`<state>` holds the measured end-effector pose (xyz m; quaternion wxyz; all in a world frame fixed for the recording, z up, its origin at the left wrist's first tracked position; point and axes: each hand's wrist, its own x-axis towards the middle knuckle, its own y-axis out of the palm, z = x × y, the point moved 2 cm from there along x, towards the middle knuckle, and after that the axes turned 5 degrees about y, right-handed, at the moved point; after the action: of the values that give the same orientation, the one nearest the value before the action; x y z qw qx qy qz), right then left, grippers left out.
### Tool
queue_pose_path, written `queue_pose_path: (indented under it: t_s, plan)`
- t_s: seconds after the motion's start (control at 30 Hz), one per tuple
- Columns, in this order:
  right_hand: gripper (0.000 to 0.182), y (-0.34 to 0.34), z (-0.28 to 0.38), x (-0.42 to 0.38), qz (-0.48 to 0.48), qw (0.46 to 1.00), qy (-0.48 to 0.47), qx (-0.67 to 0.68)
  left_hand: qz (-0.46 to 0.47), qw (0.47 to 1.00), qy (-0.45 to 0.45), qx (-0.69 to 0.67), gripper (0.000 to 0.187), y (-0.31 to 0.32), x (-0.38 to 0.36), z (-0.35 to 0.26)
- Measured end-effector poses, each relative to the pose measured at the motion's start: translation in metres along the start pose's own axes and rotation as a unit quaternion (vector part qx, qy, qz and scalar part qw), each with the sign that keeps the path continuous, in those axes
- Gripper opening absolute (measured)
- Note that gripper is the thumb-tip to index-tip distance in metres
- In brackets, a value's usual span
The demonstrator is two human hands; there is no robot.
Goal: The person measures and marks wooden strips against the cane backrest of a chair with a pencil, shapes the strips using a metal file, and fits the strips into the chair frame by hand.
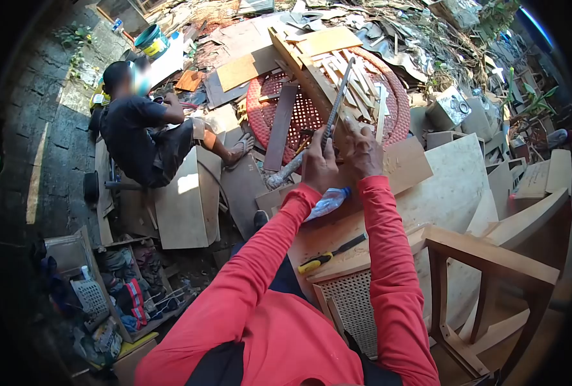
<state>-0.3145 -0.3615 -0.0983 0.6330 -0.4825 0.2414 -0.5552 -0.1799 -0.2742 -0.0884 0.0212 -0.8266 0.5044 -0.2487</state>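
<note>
My left hand [319, 166] is closed around the lower end of a long, narrow, dark metal bar [339, 96] with a ridged look. The bar slants up and away along a wooden plank [304, 71]. At the near end of that plank, my right hand [364, 152] has its fingers bent over the wood. Just below my hands lies a clear plastic bottle [326, 204] with a blue cap. Nearer to me, a tool with a yellow and black handle [317, 262] rests on the wooden board. My palms are hidden.
A red woven round table [264, 96] holds several thin wood strips [358, 80]. A person [141, 128] sits low at the left. A wooden chair frame [492, 257] stands at the right. Wooden panels [186, 206] lean at the left, and scrap [389, 38] covers the far ground.
</note>
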Motion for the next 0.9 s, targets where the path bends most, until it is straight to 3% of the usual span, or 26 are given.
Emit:
queue_pose_path:
  t_s: [0.13,0.17,0.2,0.27,0.33,0.43,0.5,0.57,0.67,0.8,0.9]
  plan:
    - [0.056,0.008,-0.006,-0.002,0.008,1.0,-0.009,0.008,-0.024,0.999,0.029,-0.013,0.031,-0.003,0.004,-0.011]
    - [0.056,0.007,-0.011,0.004,0.005,1.0,-0.017,0.008,-0.009,0.999,0.011,-0.03,0.034,-0.016,-0.022,-0.016]
    - [0.057,0.007,-0.009,0.003,0.005,1.0,-0.006,0.015,0.054,0.995,-0.081,-0.014,0.036,-0.041,-0.053,-0.032]
    - [0.057,0.001,-0.003,0.004,0.007,1.0,0.002,0.014,0.027,0.998,-0.035,-0.041,0.039,-0.076,-0.102,-0.06]
    - [0.056,0.005,-0.006,0.001,-0.008,1.0,-0.007,0.016,0.017,1.0,0.023,0.003,0.038,-0.074,-0.102,-0.057]
    - [0.056,0.003,-0.002,-0.001,-0.005,1.0,-0.011,-0.001,0.033,0.994,-0.095,-0.043,0.035,-0.032,-0.035,-0.029]
    - [0.056,0.002,-0.004,0.004,-0.006,1.0,-0.007,0.003,-0.025,0.999,0.047,-0.009,0.03,0.015,0.028,0.005]
    - [0.056,0.007,-0.004,-0.004,0.004,1.0,-0.006,0.007,0.012,0.999,-0.03,-0.017,0.033,0.007,0.031,-0.009]
    - [0.056,0.007,-0.01,0.003,0.003,1.0,-0.014,0.009,0.011,1.0,-0.011,-0.016,0.036,-0.031,-0.048,-0.024]
    - [0.056,0.002,-0.004,-0.005,0.008,1.0,0.001,0.01,0.023,0.997,-0.073,-0.021,0.039,-0.08,-0.118,-0.059]
    - [0.055,0.001,-0.001,-0.002,-0.006,1.0,0.0,0.007,0.013,0.999,-0.024,-0.016,0.034,-0.026,-0.023,-0.024]
